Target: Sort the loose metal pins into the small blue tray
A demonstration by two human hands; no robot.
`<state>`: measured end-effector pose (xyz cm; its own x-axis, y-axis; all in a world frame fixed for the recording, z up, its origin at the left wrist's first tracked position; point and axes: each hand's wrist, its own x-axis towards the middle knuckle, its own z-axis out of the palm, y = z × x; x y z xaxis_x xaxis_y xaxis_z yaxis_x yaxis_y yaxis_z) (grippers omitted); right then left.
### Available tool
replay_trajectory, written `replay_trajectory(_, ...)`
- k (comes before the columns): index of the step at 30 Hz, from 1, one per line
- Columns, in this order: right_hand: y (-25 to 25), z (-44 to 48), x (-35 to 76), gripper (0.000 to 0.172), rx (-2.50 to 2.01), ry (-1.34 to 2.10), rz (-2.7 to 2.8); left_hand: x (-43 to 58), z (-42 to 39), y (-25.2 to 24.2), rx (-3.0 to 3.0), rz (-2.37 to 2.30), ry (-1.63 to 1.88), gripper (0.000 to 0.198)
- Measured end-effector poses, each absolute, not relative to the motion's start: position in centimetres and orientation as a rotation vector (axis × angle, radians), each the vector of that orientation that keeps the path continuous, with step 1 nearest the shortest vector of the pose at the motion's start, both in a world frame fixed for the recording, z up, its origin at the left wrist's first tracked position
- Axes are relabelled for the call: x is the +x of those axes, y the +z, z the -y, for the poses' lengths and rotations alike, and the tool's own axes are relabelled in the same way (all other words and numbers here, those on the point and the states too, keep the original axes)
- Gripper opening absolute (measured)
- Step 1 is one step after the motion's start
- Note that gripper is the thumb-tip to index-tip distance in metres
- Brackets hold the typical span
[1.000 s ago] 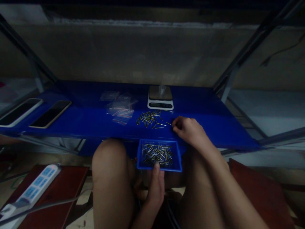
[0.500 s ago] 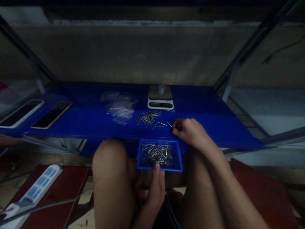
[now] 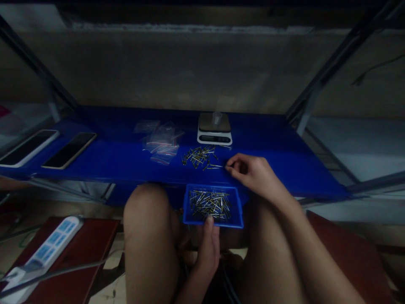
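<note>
My left hand (image 3: 209, 249) grips the near edge of a small blue plastic tray (image 3: 236, 221), thumb over the rim. Inside the tray lie many thin metal pins (image 3: 210, 204), silver and brass-coloured. My right hand (image 3: 249, 171) is just above the blue table, thumb and forefinger pinched together. Its fingertips are beside the right end of a loose pile of similar pins (image 3: 198, 156); what they pinch is hidden. Behind the pile stands a white digital scale (image 3: 214, 138), with a small clear cup (image 3: 217, 118) on its plate.
Clear zip bags (image 3: 163, 141) lie in a stack left of the pile. Two phones (image 3: 69, 150) rest at the left of the blue table (image 3: 126, 169). Metal frame legs rise at both sides. A white power strip (image 3: 50, 249) is on a dark red stool at lower left.
My right hand has shifted slightly left and its fingertips are now closer to the pile. The single pin beside them no longer shows. My left hand and the tray stay nearly still.
</note>
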<state>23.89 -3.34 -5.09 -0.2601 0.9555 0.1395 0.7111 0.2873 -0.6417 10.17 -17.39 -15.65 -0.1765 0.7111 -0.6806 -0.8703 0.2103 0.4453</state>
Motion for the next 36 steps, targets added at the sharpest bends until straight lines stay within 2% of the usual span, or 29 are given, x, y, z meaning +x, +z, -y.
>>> replay_trajectory(7,-5.0,0.9,23.3,0.019,-1.601,0.433,2.260,10.1,17.3,-15.4,-0.286,-1.003,1.424,0.042)
replay_trajectory(22,-3.7,1.8,22.4,0.014,-1.805,0.314,2.399,10.1,17.4,-15.8,-0.281,-1.027,1.418,0.044)
replay_trajectory(25,-3.9,2.4,22.8,0.013,-1.761,0.449,2.348,10.1,17.4,-15.6,-0.274,-1.009,1.439,0.046)
replay_trajectory(29,-4.8,3.8,23.8,0.012,-1.448,1.086,2.232,10.2,17.3,-15.6,-0.269,-0.979,1.432,0.046)
replay_trajectory(31,-5.2,4.4,24.0,0.017,-1.280,1.335,2.175,10.2,17.3,-15.5,-0.267,-1.008,1.424,0.045)
replay_trajectory(33,-5.3,4.5,23.9,0.027,-1.215,1.350,2.139,10.3,17.3,-15.4,-0.272,-1.051,1.412,0.044)
replay_trajectory(36,-5.2,4.1,23.4,0.028,-1.279,1.058,2.090,10.2,17.3,-15.1,-0.287,-1.094,1.409,0.042)
